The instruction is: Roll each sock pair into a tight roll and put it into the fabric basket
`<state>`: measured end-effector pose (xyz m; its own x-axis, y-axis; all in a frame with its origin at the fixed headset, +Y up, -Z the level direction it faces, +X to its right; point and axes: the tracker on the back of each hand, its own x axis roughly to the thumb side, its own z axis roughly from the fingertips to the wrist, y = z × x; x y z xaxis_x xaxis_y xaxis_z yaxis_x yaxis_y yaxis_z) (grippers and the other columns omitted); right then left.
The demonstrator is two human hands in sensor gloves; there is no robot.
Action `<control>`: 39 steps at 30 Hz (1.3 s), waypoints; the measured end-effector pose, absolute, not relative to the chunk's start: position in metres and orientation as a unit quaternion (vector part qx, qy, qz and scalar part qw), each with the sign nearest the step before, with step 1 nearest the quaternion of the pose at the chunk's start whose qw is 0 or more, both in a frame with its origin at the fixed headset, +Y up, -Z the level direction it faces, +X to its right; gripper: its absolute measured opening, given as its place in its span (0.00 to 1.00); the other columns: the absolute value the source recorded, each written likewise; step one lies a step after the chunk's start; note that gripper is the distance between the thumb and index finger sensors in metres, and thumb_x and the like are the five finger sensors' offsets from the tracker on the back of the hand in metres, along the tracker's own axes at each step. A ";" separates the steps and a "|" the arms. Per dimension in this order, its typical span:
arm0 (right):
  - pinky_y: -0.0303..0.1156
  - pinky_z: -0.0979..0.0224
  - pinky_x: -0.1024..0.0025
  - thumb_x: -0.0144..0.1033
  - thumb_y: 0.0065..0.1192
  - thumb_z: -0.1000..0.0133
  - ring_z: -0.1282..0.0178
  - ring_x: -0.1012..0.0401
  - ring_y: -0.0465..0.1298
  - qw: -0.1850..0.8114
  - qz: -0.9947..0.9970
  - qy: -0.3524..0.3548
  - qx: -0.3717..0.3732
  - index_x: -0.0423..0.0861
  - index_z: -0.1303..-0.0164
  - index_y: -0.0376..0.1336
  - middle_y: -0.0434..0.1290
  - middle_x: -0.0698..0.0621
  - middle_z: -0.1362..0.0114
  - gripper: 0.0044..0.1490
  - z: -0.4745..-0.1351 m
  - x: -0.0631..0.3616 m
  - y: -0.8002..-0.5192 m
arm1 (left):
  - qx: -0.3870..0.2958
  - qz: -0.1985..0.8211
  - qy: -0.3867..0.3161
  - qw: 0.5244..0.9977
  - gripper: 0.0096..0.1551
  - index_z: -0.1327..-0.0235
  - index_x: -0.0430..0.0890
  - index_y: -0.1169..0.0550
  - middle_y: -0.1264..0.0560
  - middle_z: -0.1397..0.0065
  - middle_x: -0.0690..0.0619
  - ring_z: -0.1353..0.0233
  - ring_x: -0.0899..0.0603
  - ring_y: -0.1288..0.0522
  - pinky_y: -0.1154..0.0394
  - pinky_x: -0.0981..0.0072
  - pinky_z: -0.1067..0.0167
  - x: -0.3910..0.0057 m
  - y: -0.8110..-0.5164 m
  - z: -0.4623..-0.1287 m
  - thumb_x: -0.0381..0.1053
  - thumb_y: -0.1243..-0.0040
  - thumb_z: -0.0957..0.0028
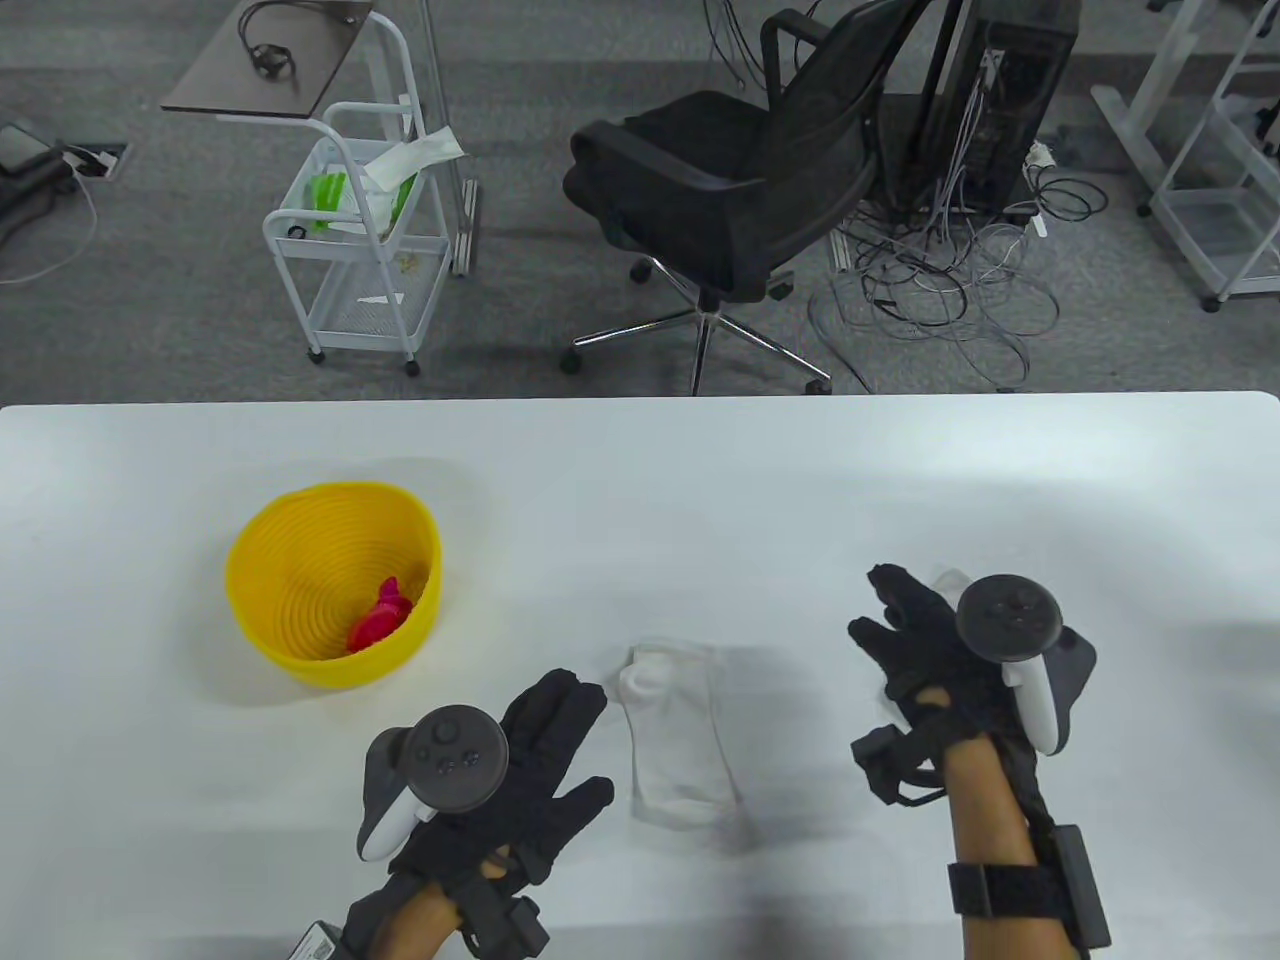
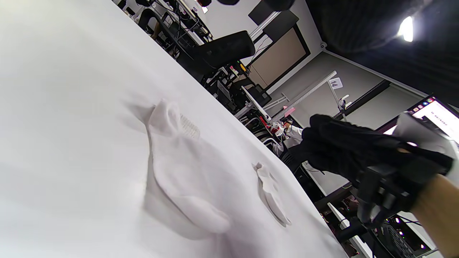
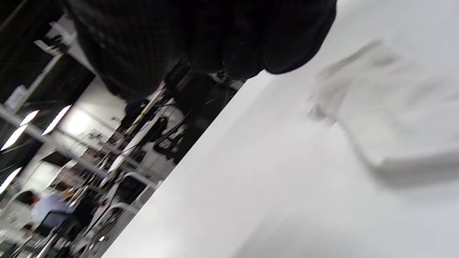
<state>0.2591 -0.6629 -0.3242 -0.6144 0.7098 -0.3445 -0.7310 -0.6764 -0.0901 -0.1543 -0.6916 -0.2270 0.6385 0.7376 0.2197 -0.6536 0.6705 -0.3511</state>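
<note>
Socks wait apart on the worktop (image 1: pixel 700 470): one (image 1: pixel 678 740) flat between the hands, the other (image 2: pixel 271 193) by the right hand (image 1: pixel 940 650). Left hand (image 1: pixel 520 780) hovers, fingers spread; right's look loosely curled, empty. Basket (image 1: pixel 335 585) sits far left. Stack both socks squarely, then roll firmly.

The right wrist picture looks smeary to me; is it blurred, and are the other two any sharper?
Right wrist view: yes, motion blur smears the white sock, and the glove is a dark mass. Table view: mostly sharp, though the sock has a smudged right edge. Left wrist view: tilted, the sock fairly crisp, with a ceiling lamp glaring.
</note>
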 end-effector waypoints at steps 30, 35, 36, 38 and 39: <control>0.84 0.43 0.73 0.41 0.78 0.56 0.43 0.71 0.82 0.193 0.888 0.056 -0.414 0.63 0.38 0.68 0.73 0.57 0.28 0.34 -0.405 0.352 -0.768 | -0.143 0.409 -0.196 0.880 0.46 0.24 0.61 0.46 0.54 0.15 0.52 0.15 0.40 0.54 0.52 0.43 0.25 -0.144 -0.682 -0.218 0.68 0.46 0.56; 0.84 0.45 0.72 0.42 0.78 0.55 0.46 0.72 0.82 0.150 0.894 0.043 -0.420 0.62 0.44 0.72 0.76 0.58 0.33 0.28 -0.409 0.343 -0.769 | -0.146 0.408 -0.192 0.881 0.46 0.24 0.61 0.46 0.54 0.15 0.52 0.15 0.40 0.54 0.52 0.43 0.25 -0.144 -0.683 -0.218 0.68 0.46 0.56; 0.85 0.46 0.72 0.42 0.78 0.55 0.46 0.72 0.82 0.149 0.894 0.044 -0.420 0.62 0.45 0.72 0.77 0.58 0.34 0.26 -0.409 0.343 -0.769 | -0.146 0.406 -0.192 0.881 0.46 0.24 0.61 0.46 0.54 0.15 0.52 0.15 0.40 0.54 0.52 0.43 0.25 -0.144 -0.683 -0.218 0.68 0.46 0.56; 0.85 0.48 0.71 0.43 0.77 0.55 0.49 0.72 0.83 0.146 0.898 0.039 -0.414 0.62 0.48 0.73 0.78 0.59 0.36 0.23 -0.409 0.344 -0.769 | -0.148 0.403 -0.192 0.882 0.46 0.24 0.60 0.46 0.54 0.15 0.52 0.15 0.40 0.54 0.52 0.43 0.25 -0.143 -0.684 -0.219 0.68 0.46 0.56; 0.85 0.49 0.71 0.43 0.77 0.55 0.50 0.72 0.83 0.146 0.898 0.037 -0.414 0.61 0.48 0.73 0.78 0.60 0.37 0.23 -0.409 0.344 -0.770 | -0.148 0.403 -0.192 0.882 0.46 0.24 0.61 0.46 0.54 0.15 0.52 0.15 0.40 0.54 0.52 0.43 0.25 -0.143 -0.684 -0.219 0.68 0.46 0.56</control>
